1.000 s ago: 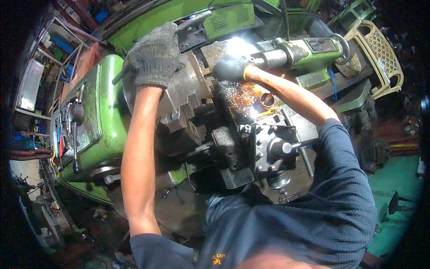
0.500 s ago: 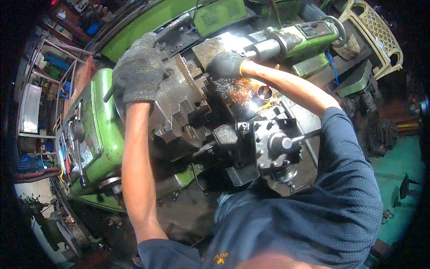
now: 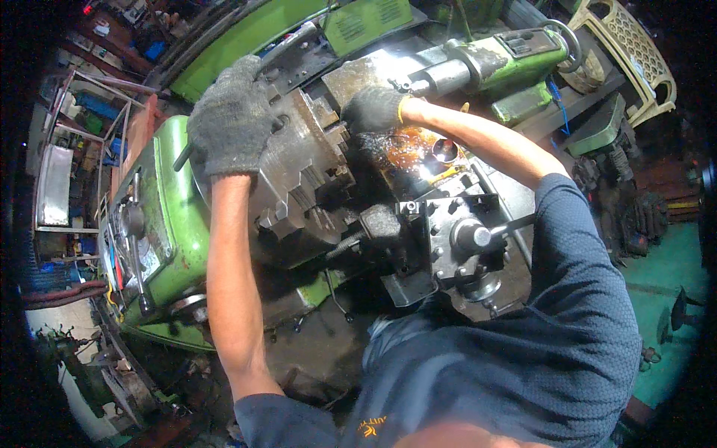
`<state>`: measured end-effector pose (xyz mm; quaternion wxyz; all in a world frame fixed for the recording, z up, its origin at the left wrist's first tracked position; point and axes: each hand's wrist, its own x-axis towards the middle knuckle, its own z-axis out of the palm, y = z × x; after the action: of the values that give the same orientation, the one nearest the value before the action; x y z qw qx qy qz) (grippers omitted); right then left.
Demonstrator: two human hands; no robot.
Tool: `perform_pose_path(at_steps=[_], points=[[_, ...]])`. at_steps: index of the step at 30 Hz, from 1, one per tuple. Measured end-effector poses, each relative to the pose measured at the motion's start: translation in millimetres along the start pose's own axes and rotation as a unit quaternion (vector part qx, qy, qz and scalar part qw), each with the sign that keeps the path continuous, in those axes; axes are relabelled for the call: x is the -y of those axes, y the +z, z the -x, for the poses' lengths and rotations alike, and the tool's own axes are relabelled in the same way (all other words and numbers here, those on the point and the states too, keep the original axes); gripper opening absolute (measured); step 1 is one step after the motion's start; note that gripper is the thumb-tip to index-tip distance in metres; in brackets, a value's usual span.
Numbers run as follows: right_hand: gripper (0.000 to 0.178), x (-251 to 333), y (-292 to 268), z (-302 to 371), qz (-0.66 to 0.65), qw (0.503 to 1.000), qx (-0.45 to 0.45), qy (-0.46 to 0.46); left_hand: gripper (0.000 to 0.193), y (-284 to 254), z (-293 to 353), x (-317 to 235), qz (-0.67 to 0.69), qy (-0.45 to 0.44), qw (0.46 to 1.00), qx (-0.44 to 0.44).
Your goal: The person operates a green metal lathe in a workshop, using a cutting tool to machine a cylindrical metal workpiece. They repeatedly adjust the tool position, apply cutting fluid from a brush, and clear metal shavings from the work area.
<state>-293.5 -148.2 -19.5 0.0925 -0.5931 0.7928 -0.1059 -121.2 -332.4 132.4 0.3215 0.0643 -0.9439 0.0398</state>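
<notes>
My left hand point(image 3: 230, 123), in a grey knitted glove, is closed over a dark metal bar point(image 3: 182, 157) at the rim of a large lathe chuck point(image 3: 295, 160). One end of the bar sticks out left of the glove; the rest is hidden beneath it. Stepped jaws point(image 3: 302, 194) stand out from the chuck face. My right hand point(image 3: 373, 110), in a darker glove with a yellow cuff, is curled close to the chuck face. Its fingertips and whatever they hold are hidden in shadow.
Right of the chuck is the green tailstock point(image 3: 515, 63) with a handwheel. A bolted tool post point(image 3: 463, 239) stands nearer my body. Wet, brownish chips surround a round metal cup point(image 3: 444, 151). The green headstock point(image 3: 175, 216) carries levers at left. A beige plastic chair point(image 3: 627, 52) stands far right.
The view has shifted slightly, so the machine sits a little differently in the picture. Both hands stay at the chuck, with hardly any visible movement.
</notes>
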Motion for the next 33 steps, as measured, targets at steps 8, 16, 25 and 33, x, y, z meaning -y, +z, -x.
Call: perform_pose_path(at_steps=[8,16,25,33], points=[[0.033,-8,9,-1,-0.029,0.998,-0.04,-0.025,0.037,-15,-5,-22,-0.051,0.073,0.996,-0.005],[0.034,-18,5,-1,-0.028,0.999,0.0,-0.042,0.029,-56,7,-7,0.341,0.097,0.932,0.072],[0.038,-16,1,-6,-0.001,0.998,0.046,-0.045,0.031,-78,-14,7,0.014,0.107,0.993,0.043],[0.042,10,-78,72,0.012,0.995,-0.09,-0.034,0.033,36,-83,-64,-0.083,0.041,0.986,0.142]])
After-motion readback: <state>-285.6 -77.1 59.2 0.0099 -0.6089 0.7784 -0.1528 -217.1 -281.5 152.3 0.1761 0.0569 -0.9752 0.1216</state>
